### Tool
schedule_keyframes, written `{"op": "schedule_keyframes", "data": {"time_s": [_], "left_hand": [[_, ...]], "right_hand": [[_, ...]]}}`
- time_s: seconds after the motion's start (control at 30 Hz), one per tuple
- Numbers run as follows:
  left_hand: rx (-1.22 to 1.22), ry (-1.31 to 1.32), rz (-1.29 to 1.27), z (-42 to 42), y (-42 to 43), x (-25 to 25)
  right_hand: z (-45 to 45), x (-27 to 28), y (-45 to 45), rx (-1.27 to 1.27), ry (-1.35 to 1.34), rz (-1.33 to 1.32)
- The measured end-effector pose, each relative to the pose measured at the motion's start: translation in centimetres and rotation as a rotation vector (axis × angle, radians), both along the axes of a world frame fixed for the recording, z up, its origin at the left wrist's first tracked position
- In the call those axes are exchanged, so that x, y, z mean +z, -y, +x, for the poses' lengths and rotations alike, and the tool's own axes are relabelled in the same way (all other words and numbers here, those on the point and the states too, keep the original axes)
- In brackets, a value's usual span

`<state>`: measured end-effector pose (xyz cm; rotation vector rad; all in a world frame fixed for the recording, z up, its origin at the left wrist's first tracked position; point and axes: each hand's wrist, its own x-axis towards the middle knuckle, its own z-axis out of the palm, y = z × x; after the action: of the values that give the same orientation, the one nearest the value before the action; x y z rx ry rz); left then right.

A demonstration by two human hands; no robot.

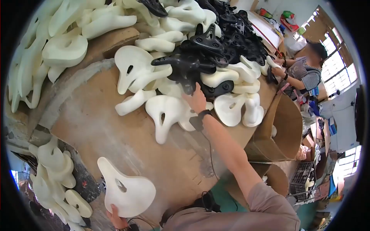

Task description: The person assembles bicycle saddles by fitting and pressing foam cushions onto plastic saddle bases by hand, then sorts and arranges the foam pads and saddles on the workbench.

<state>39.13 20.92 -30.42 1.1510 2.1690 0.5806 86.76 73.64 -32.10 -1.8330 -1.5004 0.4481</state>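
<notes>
My left hand [117, 218], low in the view, grips the edge of a cream foam saddle pad [133, 194] with a slot in its middle. The pad is held near the table's front edge, its narrow nose pointing up and away. Stretched out over the pile, my right hand [197, 99] has its fingers closed around the narrow end of a black plastic saddle base [183, 66]. Part of that end is hidden behind the fingers. Around it lie more cream pads, one of them a slotted pad [163, 113] just left of my wrist.
Black saddle bases [235, 32] are heaped at the back, beside a tall stack of cream pads [65, 48] at left. More pads [54, 165] lie lower left. A cardboard box [283, 127] stands right of the table [96, 127]. A co-worker [304, 69] handles a pad at far right.
</notes>
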Motion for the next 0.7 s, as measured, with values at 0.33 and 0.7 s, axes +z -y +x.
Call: {"op": "schedule_keyframes", "data": {"time_s": [0.33,0.7], "left_hand": [[0.759,1.101,0.346,8.4,-5.0,5.2],[0.692,1.053,0.602,8.3,-2.4,7.1]], "right_hand": [[2.3,7.2,-2.6,0.160,0.229,0.067],[-0.1,22.1,25.9,0.319,0.114,-0.192]]}}
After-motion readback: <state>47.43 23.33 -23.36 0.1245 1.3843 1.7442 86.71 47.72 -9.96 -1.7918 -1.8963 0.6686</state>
